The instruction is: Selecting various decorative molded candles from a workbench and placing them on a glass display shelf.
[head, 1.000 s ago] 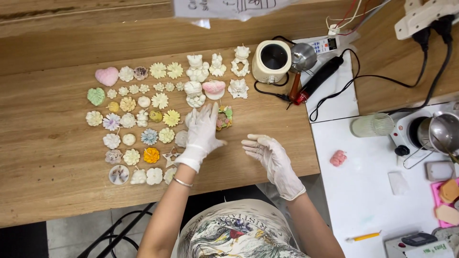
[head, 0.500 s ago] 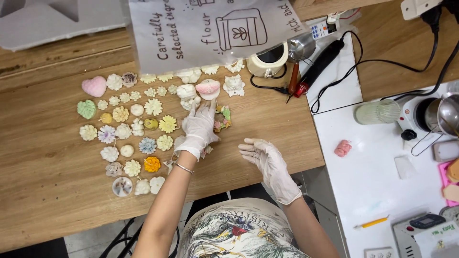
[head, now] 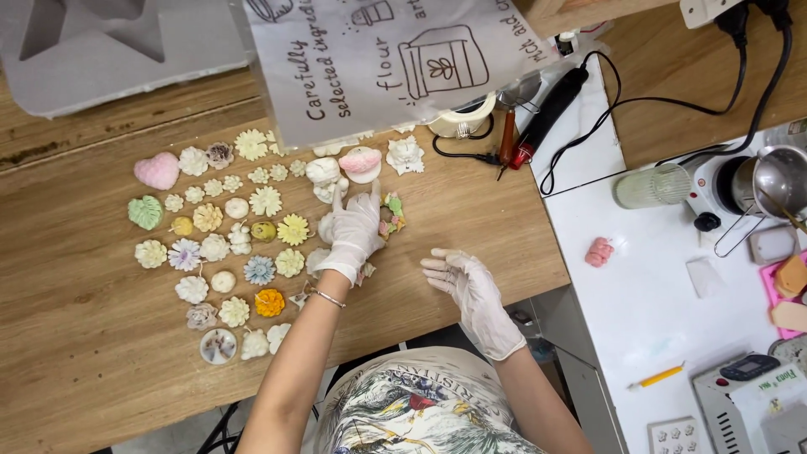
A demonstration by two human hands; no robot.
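Forward goes the left hand (head: 355,229), gloved fingers now spread flat over the moulded flower shapes (head: 252,227), fingertips just under the pink-topped shell piece (head: 361,163), holding nothing. Right hand (head: 466,282) rests open on the bare wooden table (head: 76,336), well apart; a paper sheet (head: 395,59) overhangs the top row, and one pink heart (head: 157,171) sits far left

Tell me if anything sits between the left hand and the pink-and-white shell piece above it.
Nothing visible does. The left hand has its fingers stretched up toward the pink-and-white shell piece, their tips just below it; a white figure stands beside, not between.
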